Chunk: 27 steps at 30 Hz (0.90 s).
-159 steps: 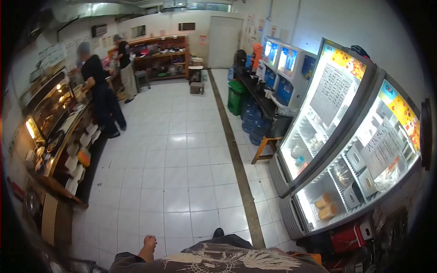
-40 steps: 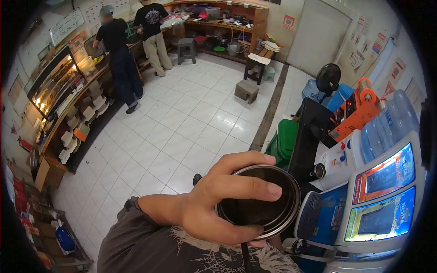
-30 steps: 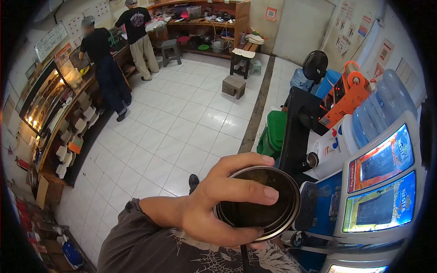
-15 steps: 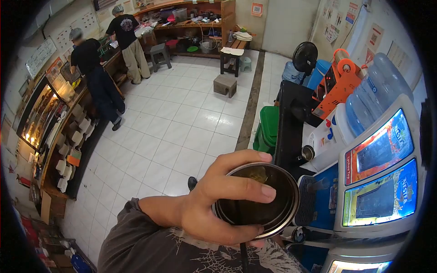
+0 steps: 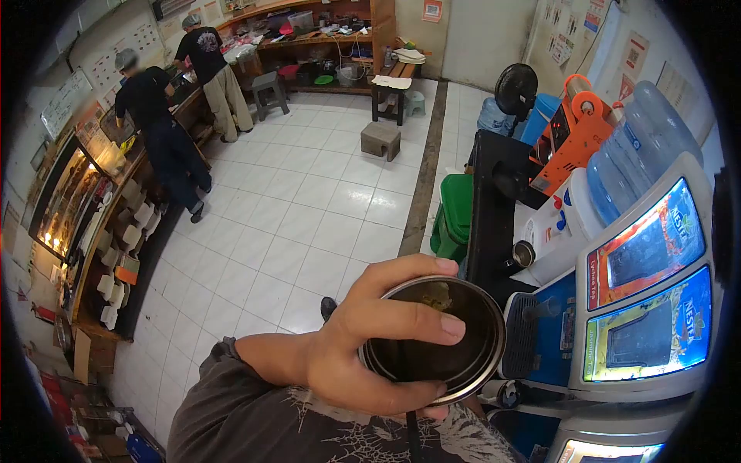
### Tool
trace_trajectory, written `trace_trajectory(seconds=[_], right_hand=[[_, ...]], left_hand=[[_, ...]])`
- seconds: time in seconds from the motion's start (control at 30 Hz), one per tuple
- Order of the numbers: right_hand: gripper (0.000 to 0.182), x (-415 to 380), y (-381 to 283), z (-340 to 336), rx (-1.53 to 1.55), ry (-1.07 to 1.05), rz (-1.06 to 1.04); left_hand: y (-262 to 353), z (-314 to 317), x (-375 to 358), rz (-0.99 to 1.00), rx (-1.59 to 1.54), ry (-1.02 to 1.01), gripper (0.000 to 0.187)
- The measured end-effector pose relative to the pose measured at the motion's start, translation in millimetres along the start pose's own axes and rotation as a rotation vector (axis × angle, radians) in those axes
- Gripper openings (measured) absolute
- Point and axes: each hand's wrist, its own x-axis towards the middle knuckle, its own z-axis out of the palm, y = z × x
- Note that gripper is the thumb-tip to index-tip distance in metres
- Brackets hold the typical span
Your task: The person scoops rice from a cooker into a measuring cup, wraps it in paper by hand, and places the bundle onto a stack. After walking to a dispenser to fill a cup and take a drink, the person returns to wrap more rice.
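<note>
My left hand reaches in from the left and is closed around a round metal cup with a shiny rim and dark inside. The thumb lies along the near side of the rim. One finger stretches across the opening, and another wraps the far side. A small pale yellowish patch shows inside the cup, near its far wall. Below the hand, the cup overlaps my dark patterned shirt. My right hand is out of view.
Drink dispensers with lit panels stand at the right, beside a black counter holding an orange machine. A green bin is below it. Two people face the left counter. A grey stool sits on the tiled floor.
The view has shifted very slightly. At the left counter, the nearer person's arm has moved outward a little. My left hand keeps the same grip on the metal cup.
</note>
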Motion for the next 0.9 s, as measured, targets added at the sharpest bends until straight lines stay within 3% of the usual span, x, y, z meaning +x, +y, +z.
trace_trajectory(seconds=[0.5, 0.63, 0.9], right_hand=[[0.088, 4, 6, 11, -0.026, 0.026, -0.023], [0.087, 4, 6, 10, -0.016, 0.025, -0.031], [0.086, 5, 3, 10, 0.001, 0.006, -0.005]], left_hand=[[-1, -6, 0, 0.001, 0.087, -0.029, 0.021], [0, -13, 0, -0.045, 0.172, -0.133, 0.022], [-7, -1, -4, 0.055, 0.067, 0.037, 0.020]])
